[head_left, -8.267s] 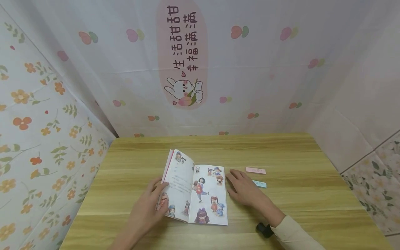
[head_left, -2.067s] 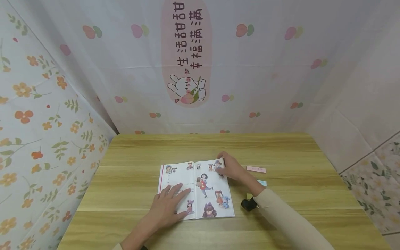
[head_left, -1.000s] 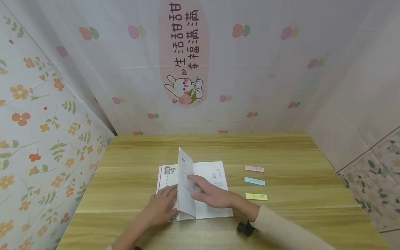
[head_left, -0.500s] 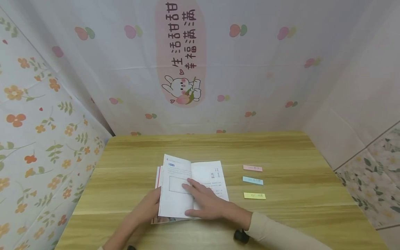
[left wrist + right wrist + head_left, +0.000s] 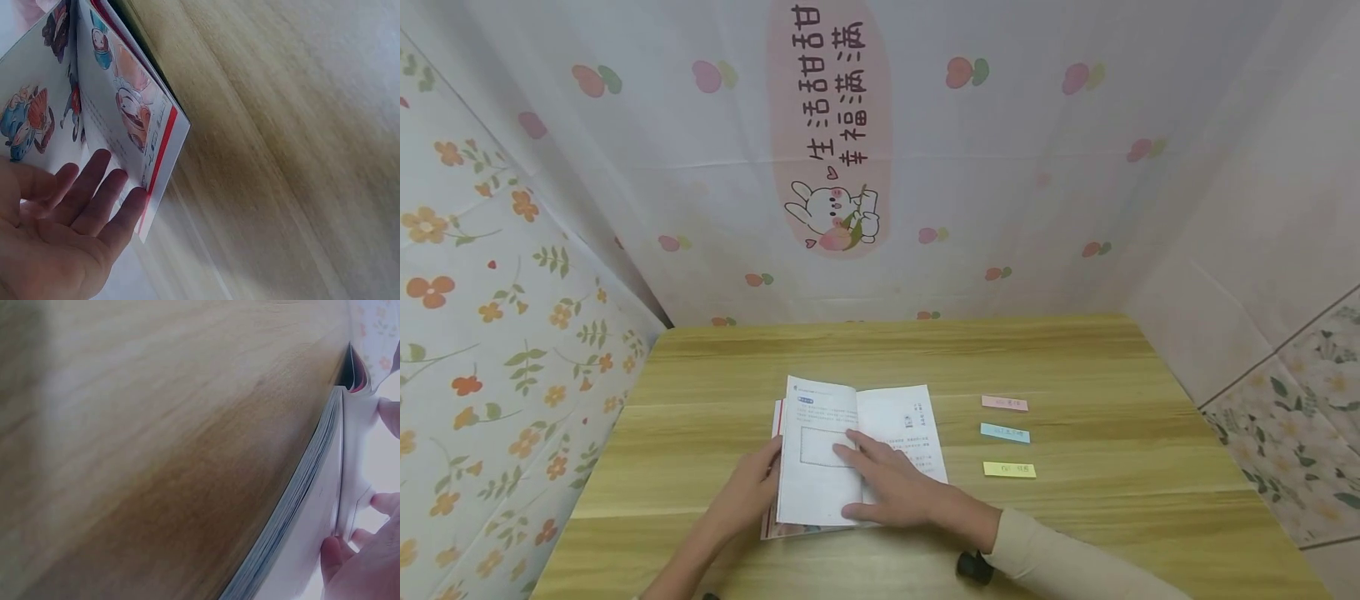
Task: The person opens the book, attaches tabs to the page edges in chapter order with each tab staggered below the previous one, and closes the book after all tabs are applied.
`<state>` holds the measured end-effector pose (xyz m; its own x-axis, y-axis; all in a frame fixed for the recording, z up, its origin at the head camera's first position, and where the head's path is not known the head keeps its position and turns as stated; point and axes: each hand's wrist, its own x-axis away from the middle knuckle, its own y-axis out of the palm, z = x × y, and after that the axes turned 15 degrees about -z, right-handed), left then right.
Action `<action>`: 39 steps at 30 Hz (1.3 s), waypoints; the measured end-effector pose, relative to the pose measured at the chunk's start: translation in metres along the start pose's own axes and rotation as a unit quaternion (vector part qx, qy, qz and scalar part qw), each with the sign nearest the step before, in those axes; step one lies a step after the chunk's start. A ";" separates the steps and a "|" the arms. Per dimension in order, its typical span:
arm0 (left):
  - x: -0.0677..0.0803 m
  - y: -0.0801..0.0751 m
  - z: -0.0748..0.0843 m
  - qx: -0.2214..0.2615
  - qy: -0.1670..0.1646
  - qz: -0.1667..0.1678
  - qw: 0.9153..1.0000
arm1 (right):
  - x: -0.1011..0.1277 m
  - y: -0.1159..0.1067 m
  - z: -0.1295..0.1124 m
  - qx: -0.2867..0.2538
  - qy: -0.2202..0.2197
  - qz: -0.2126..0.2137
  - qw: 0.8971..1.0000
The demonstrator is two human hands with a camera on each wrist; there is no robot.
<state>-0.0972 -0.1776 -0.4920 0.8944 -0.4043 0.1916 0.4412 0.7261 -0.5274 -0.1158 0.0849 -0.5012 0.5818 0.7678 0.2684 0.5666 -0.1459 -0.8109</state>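
An open picture book [image 5: 898, 417] lies on the table, with a white leaf [image 5: 820, 492] turned partly over to the left. Under that leaf reach the fingers of my left hand [image 5: 748, 492]; in the left wrist view, the loosely bent left hand [image 5: 69, 231] is between the illustrated pages [image 5: 125, 94]. My right hand [image 5: 898, 487] rests with spread fingers on the pages near the spine. The right wrist view shows its fingertips [image 5: 331, 553] against the white page beside the thick page edges [image 5: 300, 487].
To the right of the book, a pink paper strip [image 5: 1004, 403], a blue one [image 5: 1005, 432] and a yellow one [image 5: 1010, 470] lie in a column, each with handwriting. The wooden table [image 5: 1112, 400] meets a patterned curtain [image 5: 1037, 208] at the back.
The right hand has swung a leaf from right to left and moved onto the pages. The left hand has shifted from the left page to beneath the leaf. The yellow strip is uncovered.
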 end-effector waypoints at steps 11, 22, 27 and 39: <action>0.000 -0.002 0.001 0.014 0.000 0.060 0.998 | -0.001 0.002 0.002 0.014 -0.003 0.000 1.000; -0.002 -0.002 -0.005 0.024 -0.017 0.065 0.997 | 0.000 -0.001 0.006 0.024 -0.008 -0.019 1.000; -0.003 -0.002 -0.008 0.047 -0.025 0.082 0.995 | 0.001 -0.008 0.015 -0.002 -0.037 -0.043 0.998; -0.002 -0.004 -0.009 0.073 -0.025 0.091 0.993 | 0.012 -0.031 0.043 -0.091 -0.033 -0.051 0.994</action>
<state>-0.1013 -0.1845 -0.4978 0.9610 -0.2338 0.1475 0.2752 0.8592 -0.4314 -0.1509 0.1256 -0.4952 0.4803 0.8223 0.3050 0.7205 -0.1716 -0.6719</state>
